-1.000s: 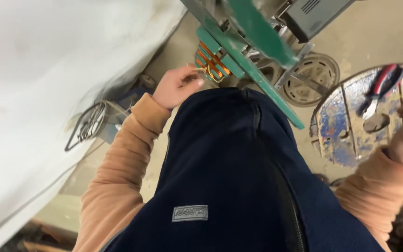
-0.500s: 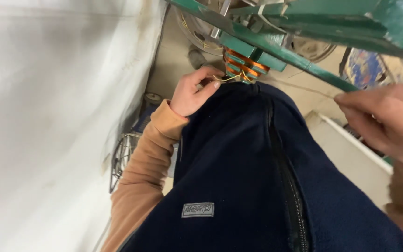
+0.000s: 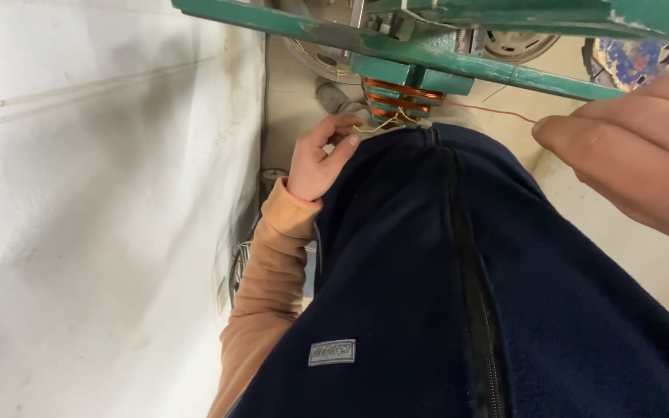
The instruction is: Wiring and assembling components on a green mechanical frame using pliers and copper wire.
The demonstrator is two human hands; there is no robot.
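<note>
white wall (image 3: 79, 193) on your left, and there's your left hand (image 3: 320, 159), fingers curled, fingertips pinched on the pale wire ends (image 3: 381, 124) just below the copper coil (image 3: 400, 97). the coil sits under the green frame (image 3: 458, 66), directly ahead of your dark vest (image 3: 443, 294). a thin copper wire (image 3: 497, 112) runs rightward from the coil, long axis near level, straight into your right hand (image 3: 629, 151), whose thumb and finger are closed on its far end. left hand is the nearer one to the coil. against half a second ago, your right hand has come up closer and larger, and the wire now looks taut.
</note>
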